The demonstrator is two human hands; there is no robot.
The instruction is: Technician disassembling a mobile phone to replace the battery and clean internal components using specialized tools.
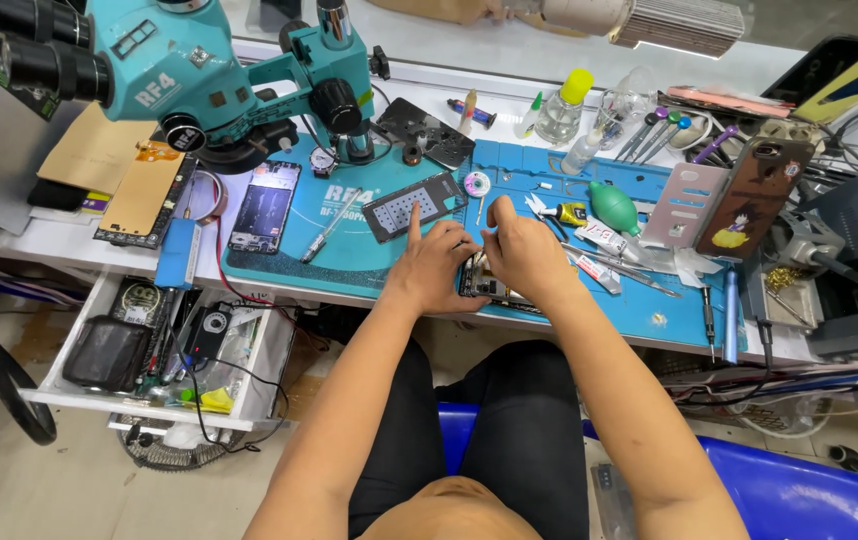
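An opened phone (479,285) lies on the blue work mat (369,265) near its front edge, mostly covered by my hands. My left hand (437,265) rests on the phone's left side with the index finger pointing up toward a dark rectangular part (411,206). My right hand (521,250) sits on the phone's right side, fingers pinched together at its top edge; whether they pinch something small I cannot tell. The two hands almost touch.
A teal microscope (199,70) stands at the back left. Another opened phone (265,205) and a screwdriver (330,228) lie left on the mat. Tweezers, a green blower (614,207), bottles and phone cases (754,195) crowd the right. An open drawer (164,345) juts out lower left.
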